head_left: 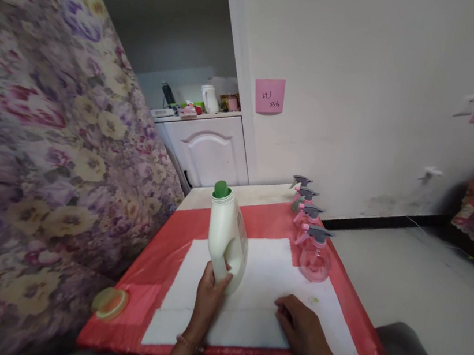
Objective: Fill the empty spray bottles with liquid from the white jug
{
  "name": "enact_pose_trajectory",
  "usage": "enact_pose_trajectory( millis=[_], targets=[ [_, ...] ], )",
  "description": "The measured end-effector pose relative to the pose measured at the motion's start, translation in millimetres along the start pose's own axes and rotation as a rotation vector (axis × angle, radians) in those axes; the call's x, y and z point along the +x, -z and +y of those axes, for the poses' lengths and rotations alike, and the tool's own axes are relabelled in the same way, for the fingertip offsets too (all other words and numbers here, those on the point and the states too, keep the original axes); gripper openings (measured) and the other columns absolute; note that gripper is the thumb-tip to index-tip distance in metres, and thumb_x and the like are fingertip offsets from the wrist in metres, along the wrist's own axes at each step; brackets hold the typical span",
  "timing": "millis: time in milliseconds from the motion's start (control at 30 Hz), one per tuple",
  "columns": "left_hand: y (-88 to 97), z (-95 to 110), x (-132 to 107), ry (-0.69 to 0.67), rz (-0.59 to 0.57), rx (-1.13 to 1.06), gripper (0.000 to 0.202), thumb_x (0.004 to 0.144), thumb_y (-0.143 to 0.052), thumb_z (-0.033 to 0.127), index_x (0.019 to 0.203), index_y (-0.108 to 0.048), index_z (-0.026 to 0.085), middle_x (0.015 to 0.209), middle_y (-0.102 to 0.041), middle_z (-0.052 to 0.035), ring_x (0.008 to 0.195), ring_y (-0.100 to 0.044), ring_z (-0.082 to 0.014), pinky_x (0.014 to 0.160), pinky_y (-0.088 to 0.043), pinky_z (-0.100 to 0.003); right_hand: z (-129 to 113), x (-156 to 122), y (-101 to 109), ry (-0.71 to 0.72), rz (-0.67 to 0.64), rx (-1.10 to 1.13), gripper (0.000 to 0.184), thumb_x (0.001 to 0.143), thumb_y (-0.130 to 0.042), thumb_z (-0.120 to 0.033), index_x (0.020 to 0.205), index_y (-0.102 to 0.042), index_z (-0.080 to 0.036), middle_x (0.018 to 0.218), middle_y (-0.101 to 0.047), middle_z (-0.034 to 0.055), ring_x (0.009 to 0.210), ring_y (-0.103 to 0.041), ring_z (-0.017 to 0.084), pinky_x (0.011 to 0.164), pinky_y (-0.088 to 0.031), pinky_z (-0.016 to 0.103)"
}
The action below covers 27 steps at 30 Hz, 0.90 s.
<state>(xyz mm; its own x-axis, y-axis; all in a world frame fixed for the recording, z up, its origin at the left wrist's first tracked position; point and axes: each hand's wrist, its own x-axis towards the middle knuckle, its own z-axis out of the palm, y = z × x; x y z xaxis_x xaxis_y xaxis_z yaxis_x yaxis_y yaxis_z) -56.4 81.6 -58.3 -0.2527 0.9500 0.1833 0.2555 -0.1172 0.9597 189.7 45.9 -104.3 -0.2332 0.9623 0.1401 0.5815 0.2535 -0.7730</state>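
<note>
A white plastic jug (222, 231) with a side handle stands in the middle of the table, leaning slightly. Something green and rounded (221, 189) sits in its open neck. My left hand (212, 291) is wrapped around the lower part of the handle. To the right, my right hand (296, 322) rests on the white cloth (253, 319), its fingers loosely curled and nothing visible in them. Beyond that hand is a clear pink spray bottle (315, 263) with a grey and pink trigger head. Several similar spray bottles line up behind it.
A red covering (141, 270) lies over the table under the cloth. At its near left corner is a round yellowish tub or lid (110, 303). A floral curtain (49, 147) hangs at the left. Behind, a white cabinet (206, 147) holds assorted items against the wall.
</note>
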Motion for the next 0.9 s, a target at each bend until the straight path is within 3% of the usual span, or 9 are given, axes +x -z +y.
enact_pose_trajectory(
  millis=[900],
  targets=[
    [4.7,-9.2,0.0,0.023,-0.044,-0.075,0.031,0.074,-0.07,0.037,0.098,-0.063,0.02,0.094,-0.069,-0.0022,0.09,-0.061,-0.021,0.079,-0.045,-0.029,6.7,-0.4,-4.3,0.018,0.012,-0.004,0.023,0.087,-0.047,-0.022,0.103,-0.064,-0.019,0.09,-0.071,0.0036,0.082,-0.067,0.019,0.077,-0.051,0.031]
  ],
)
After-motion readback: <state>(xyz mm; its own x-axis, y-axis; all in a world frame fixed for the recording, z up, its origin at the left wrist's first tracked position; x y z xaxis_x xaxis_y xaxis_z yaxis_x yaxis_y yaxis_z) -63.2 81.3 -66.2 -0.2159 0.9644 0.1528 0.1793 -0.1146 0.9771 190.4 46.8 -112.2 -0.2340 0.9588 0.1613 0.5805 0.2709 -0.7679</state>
